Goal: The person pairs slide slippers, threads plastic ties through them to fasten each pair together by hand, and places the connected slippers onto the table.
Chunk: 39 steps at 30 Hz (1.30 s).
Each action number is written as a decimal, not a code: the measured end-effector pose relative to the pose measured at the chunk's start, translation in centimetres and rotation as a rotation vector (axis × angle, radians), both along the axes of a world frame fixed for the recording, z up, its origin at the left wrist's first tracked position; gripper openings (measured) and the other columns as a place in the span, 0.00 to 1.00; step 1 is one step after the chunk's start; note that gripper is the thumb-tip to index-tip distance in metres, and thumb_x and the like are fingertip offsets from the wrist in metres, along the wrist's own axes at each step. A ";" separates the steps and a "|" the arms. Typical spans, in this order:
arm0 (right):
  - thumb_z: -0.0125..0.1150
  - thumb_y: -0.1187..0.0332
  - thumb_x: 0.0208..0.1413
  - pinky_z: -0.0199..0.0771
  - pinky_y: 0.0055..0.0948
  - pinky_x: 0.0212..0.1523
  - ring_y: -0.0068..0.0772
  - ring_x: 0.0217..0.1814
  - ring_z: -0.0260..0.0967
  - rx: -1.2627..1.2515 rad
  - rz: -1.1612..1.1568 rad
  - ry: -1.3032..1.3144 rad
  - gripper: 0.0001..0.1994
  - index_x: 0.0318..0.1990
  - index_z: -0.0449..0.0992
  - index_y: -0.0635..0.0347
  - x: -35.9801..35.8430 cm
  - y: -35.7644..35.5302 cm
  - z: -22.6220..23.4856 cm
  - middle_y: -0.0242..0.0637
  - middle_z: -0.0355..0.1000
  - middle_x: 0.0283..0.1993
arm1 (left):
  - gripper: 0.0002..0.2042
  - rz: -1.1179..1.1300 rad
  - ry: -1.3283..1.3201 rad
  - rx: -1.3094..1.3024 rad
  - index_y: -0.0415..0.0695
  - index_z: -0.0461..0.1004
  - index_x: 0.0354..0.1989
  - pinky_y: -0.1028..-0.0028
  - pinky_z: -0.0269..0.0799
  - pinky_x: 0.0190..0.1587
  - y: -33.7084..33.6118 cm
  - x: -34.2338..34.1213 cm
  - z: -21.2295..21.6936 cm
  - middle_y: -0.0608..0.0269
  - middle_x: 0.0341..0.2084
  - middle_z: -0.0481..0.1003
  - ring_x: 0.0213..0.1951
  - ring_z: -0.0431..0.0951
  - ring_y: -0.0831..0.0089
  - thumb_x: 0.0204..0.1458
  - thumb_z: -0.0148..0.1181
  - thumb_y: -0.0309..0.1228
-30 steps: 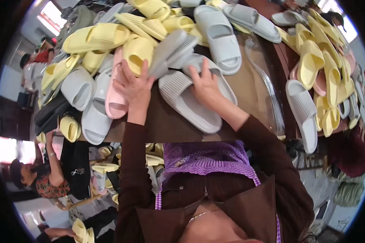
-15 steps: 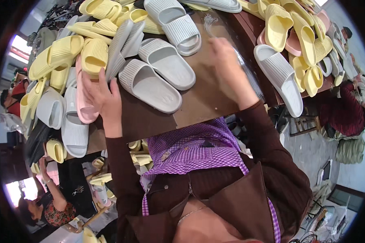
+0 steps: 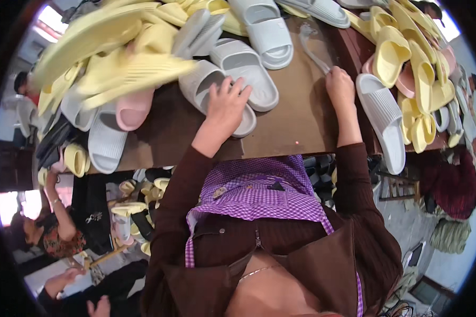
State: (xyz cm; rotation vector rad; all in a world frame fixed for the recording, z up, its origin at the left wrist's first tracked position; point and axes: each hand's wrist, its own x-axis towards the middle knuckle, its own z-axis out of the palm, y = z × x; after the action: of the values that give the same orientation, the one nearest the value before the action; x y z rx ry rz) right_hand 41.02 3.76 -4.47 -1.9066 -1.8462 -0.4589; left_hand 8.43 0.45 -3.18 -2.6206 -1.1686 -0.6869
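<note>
My left hand is spread, fingers apart, over the near grey slide sandal, touching or just above it. Behind that sandal lies a second grey slide, its open end toward the near right. At the right of the brown tabletop, my right hand is closed on the near end of a thin pale strand bundle that runs away to the back. Blurred yellow slides are in motion at the left, above a pink slide.
Yellow and grey slides heap along the table's back and left. To the right, another pile holds yellow slides and a grey slide overhanging the edge. A co-worker in a patterned top is at lower left; a wooden stool stands right.
My left hand has moved right, from the pink slide to the near grey one. My right hand has closed on the pale strands. Yellow slides at left are now moving, and the view has shifted.
</note>
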 end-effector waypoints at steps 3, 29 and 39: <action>0.49 0.70 0.52 0.72 0.47 0.34 0.53 0.32 0.71 0.023 -0.018 0.016 0.08 0.26 0.68 0.64 -0.6 -0.6 1.1 0.52 0.71 0.26 | 0.17 -0.002 -0.058 -0.083 0.40 0.70 0.45 0.62 0.64 0.50 0.1 0.0 0.0 0.57 0.49 0.67 0.50 0.67 0.57 0.43 0.48 0.19; 0.48 0.70 0.56 0.70 0.48 0.34 0.56 0.35 0.69 -0.167 -0.085 0.105 0.06 0.31 0.66 0.64 -2.1 -1.3 2.8 0.53 0.71 0.31 | 0.16 0.632 -0.319 0.140 0.39 0.70 0.37 0.56 0.60 0.56 -12.2 -12.5 4.0 0.50 0.49 0.67 0.52 0.66 0.53 0.43 0.65 0.34; 0.49 0.71 0.53 0.71 0.47 0.33 0.56 0.33 0.69 -0.106 0.039 -0.025 0.07 0.28 0.66 0.66 0.1 -0.7 0.3 0.53 0.70 0.29 | 0.18 0.289 0.198 -0.036 0.41 0.70 0.31 0.46 0.52 0.58 -10.1 -14.9 8.5 0.57 0.51 0.64 0.60 0.55 0.48 0.34 0.68 0.37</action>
State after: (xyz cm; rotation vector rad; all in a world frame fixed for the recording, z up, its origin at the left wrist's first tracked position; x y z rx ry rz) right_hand 41.16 3.06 -4.14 -1.9372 -1.9562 -0.3808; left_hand -6.45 -9.65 5.28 -2.4081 -1.4650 -0.3458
